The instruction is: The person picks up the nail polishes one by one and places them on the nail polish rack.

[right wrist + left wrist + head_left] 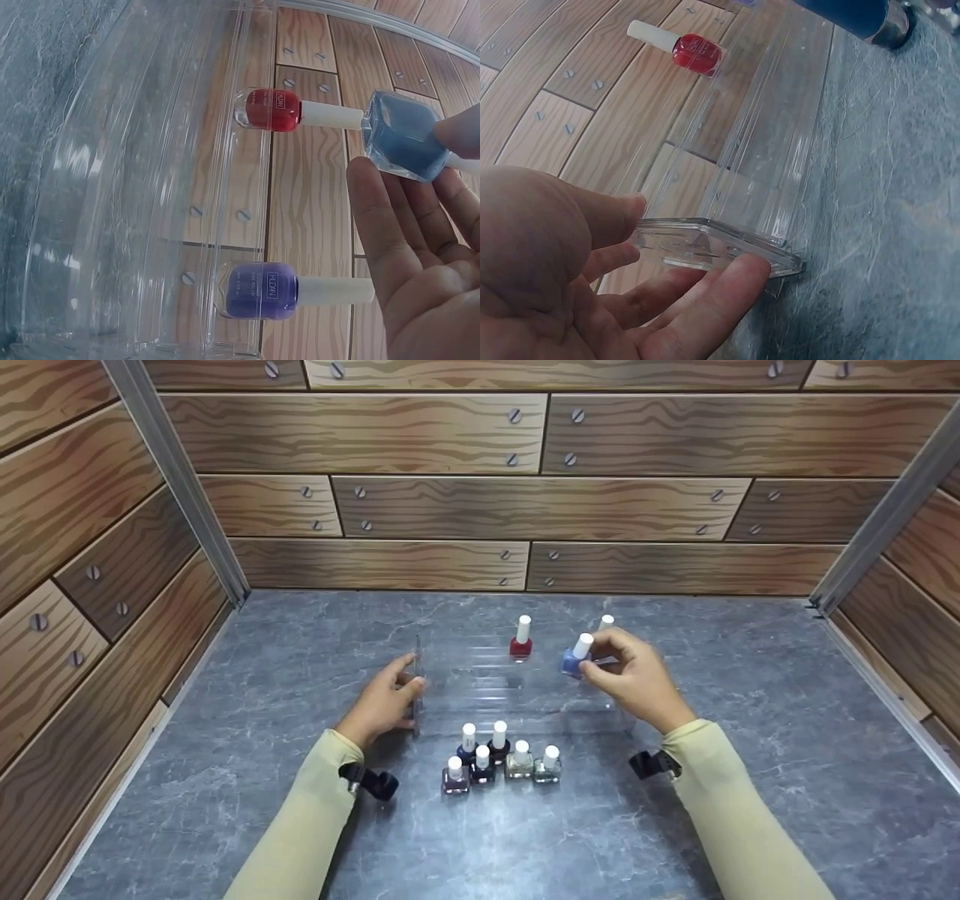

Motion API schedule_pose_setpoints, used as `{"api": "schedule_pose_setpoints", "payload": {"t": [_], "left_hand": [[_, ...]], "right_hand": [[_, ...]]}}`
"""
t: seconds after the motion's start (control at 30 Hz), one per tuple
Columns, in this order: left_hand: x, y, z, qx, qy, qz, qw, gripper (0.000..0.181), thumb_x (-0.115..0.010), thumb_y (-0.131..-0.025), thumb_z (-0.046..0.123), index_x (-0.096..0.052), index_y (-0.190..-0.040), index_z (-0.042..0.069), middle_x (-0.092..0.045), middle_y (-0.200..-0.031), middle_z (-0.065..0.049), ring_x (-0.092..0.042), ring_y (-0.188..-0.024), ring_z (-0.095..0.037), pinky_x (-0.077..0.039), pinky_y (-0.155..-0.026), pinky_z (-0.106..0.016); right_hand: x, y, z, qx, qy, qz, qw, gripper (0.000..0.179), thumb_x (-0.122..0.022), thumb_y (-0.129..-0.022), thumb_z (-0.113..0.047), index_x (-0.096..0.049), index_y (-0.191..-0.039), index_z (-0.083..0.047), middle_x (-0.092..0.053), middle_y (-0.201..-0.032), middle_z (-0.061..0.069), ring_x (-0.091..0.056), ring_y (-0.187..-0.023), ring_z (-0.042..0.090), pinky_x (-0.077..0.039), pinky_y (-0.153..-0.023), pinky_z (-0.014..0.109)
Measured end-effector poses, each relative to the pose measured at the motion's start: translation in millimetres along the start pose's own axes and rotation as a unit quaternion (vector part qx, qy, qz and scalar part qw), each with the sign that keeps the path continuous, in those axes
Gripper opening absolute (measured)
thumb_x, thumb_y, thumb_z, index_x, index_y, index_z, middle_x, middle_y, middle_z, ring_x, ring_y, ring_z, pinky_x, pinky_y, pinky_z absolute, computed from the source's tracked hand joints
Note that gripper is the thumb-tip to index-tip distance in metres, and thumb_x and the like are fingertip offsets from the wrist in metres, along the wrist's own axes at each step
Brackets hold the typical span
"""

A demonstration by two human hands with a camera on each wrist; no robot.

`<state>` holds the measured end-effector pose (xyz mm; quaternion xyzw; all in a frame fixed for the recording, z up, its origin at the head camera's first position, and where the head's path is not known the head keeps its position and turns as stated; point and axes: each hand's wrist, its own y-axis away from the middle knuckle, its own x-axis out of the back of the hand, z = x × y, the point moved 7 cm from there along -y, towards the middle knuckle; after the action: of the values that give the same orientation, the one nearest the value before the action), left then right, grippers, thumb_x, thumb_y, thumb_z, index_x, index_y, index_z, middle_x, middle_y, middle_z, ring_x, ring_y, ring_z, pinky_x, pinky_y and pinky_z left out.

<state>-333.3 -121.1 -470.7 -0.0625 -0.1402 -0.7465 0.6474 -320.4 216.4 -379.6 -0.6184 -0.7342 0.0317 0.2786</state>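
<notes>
Arms (746, 810) stretched forward, the right hand (637, 679) pinches a blue bottle (574, 661) above a clear stepped rack (487, 699); the left hand (381, 701) grips its side.

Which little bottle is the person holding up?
The light blue bottle: the right hand pinches it. The red bottle and purple bottle stand on the clear rack, and six others stand on the table.

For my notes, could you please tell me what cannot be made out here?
- Head view: purple bottle, its body mostly behind the right hand.
- Head view: any lettering on the front bottles, too small.
- Right wrist view: blue bottle, its cap partly cut off by the edge.
</notes>
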Motion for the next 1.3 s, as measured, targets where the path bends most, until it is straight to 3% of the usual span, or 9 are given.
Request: {"api": "schedule_pose_setpoints", "payload": {"t": [0.47, 0.9, 1.3], "left_hand": [[-1.6, 1.7, 1.4, 0.009, -0.007, -0.003, 0.9999, 0.061, -0.056, -0.108, 0.017, -0.03, -0.164, 0.014, -0.054, -0.138, -0.023, -0.061, -0.118, -0.039, -0.067, -0.077, -0.044], [-2.5, 1.0, -0.5, 0.016, -0.002, -0.002, 0.9999, 0.061, -0.056, -0.108, 0.014, -0.03, -0.163, 0.015, -0.053, -0.142, -0.024, -0.06, -0.122, -0.04, -0.066, -0.078, -0.047], [-0.6, -2.2, -0.7, 0.012, 0.003, 0.003, 0.9999, 0.063, -0.058, -0.107, 0.013, -0.031, -0.163, 0.015, -0.054, -0.138, -0.024, -0.063, -0.115, -0.04, -0.067, -0.074, -0.043]], "right_hand": [[-0.3, 2.7, 3.4, -0.007, 0.004, 0.003, 1.0, 0.019, -0.069, -0.089, 0.011, -0.066, -0.108, 0.008, -0.068, -0.1, 0.018, -0.068, -0.092, 0.022, -0.064, -0.081, 0.025], [-5.7, 4.1, 4.3, -0.007, -0.009, -0.007, 0.9999, 0.021, -0.068, -0.09, 0.013, -0.065, -0.11, 0.009, -0.068, -0.102, 0.02, -0.066, -0.091, 0.009, -0.064, -0.082, 0.026], [-17.0, -0.5, -5.9, 0.0, -0.03, -0.017, 0.9994, 0.021, -0.067, -0.088, 0.016, -0.064, -0.108, 0.01, -0.069, -0.104, 0.021, -0.068, -0.09, 0.011, -0.064, -0.082, 0.027]]}}
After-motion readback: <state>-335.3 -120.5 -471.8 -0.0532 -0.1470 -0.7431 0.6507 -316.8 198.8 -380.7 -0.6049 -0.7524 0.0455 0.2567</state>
